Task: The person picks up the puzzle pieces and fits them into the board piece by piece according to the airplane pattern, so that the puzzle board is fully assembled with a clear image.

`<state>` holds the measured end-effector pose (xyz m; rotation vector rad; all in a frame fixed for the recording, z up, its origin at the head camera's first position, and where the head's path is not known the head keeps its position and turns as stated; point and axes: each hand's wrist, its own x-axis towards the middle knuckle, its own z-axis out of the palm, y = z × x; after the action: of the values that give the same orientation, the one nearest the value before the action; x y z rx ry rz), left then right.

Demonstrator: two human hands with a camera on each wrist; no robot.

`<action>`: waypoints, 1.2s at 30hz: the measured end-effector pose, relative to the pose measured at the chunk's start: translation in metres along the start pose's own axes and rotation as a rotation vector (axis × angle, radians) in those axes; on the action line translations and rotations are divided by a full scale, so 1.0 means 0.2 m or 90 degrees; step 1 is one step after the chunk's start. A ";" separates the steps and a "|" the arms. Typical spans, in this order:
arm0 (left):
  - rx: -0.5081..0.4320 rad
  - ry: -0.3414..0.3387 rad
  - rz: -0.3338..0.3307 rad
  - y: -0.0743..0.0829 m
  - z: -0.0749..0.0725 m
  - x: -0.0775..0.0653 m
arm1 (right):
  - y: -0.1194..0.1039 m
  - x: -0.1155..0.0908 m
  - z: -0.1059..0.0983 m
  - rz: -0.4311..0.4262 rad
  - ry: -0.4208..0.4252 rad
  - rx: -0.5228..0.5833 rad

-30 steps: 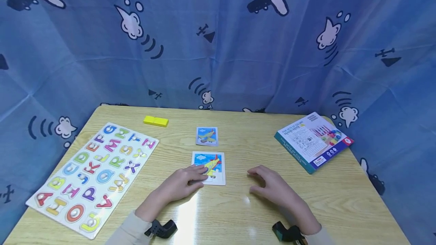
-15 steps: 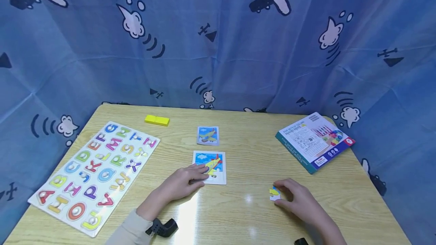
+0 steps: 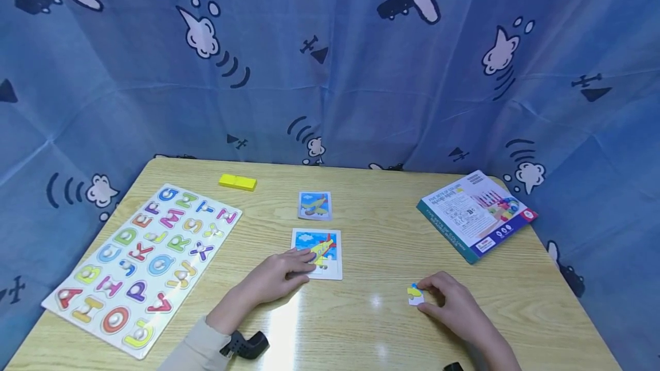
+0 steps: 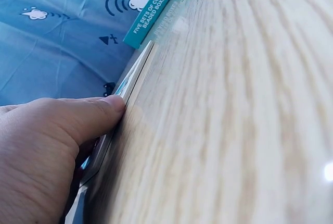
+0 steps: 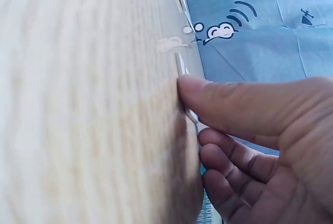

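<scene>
My left hand [image 3: 273, 276] rests over the left side of a small white-framed puzzle [image 3: 332, 272] with a yellow plane on blue sky, its fingertips on the picture. In the left wrist view the thumb [image 4: 99, 112] lies along the board's edge. Away to the right, my right hand [image 3: 454, 305] pinches a loose jigsaw piece [image 3: 415, 298], white, yellow and a bit of blue, between thumb and fingers. The right wrist view catches this piece [image 5: 180, 65] edge-on, low at the tabletop. Behind the puzzle lies a matching picture card [image 3: 314, 205].
A large alphabet peg board [image 3: 149, 268] covers the table's left side. A yellow block [image 3: 237, 182] sits at the back left. The bead-set box [image 3: 476, 213] lies at the back right. A blue plane-print cloth [image 3: 330, 73] hangs behind the table [image 3: 381, 205].
My right hand has moved right and toward me from beside the puzzle and taken hold of the jigsaw piece, staying nearly still over the last half second. The left hand stays on the puzzle.
</scene>
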<state>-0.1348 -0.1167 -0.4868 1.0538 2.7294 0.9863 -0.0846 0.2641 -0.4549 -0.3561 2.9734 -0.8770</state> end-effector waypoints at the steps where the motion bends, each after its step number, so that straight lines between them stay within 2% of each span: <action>1: 0.000 0.000 0.000 0.00 0.00 0.00 | 0.00 0.00 0.00 0.002 0.001 0.000; 7: -0.003 -0.003 0.000 0.00 0.00 0.00 | 0.01 0.00 0.01 0.001 0.003 -0.002; 18: 0.001 -0.003 -0.002 0.00 0.00 0.00 | 0.02 0.00 0.04 -0.069 0.048 0.046; 24: -0.003 -0.003 -0.004 0.00 0.00 0.00 | 0.02 0.00 0.05 -0.071 0.060 0.019; 30: 0.000 -0.003 -0.007 0.01 0.00 0.00 | 0.00 0.01 0.04 -0.102 0.074 -0.004; 36: 0.000 -0.006 -0.008 0.01 0.00 0.00 | -0.04 0.05 0.02 -0.125 0.076 0.047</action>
<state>-0.1336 -0.1158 -0.4851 1.0372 2.7255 0.9762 -0.0929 0.2522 -0.4535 -0.6218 3.0426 -1.0594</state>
